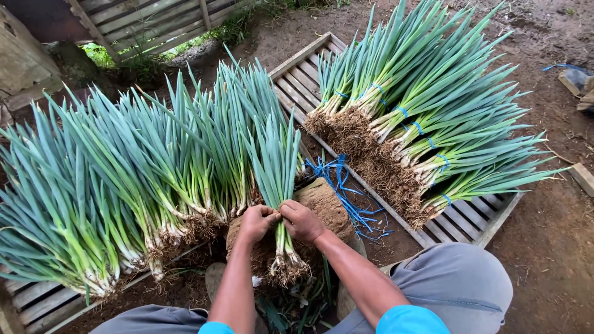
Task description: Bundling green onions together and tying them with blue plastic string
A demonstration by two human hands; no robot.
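Note:
My left hand (pixel 256 222) and my right hand (pixel 302 221) are both closed around the pale stalks of one bunch of green onions (pixel 276 167). The bunch stands nearly upright over a brown stone block (pixel 327 204), leaves pointing away from me, and its muddy roots (pixel 286 267) hang just below my hands. My fingers meet at the middle of the stalks. Whether a string is between them is hidden.
Untied green onions (pixel 124 179) lie in a row on a wooden slatted pallet (pixel 37 303) at left. Tied bundles with blue bands (pixel 427 105) are stacked on a second pallet (pixel 476 222) at right. Loose blue strings (pixel 343 185) lie between. My grey-trousered knee (pixel 458 284) is at lower right.

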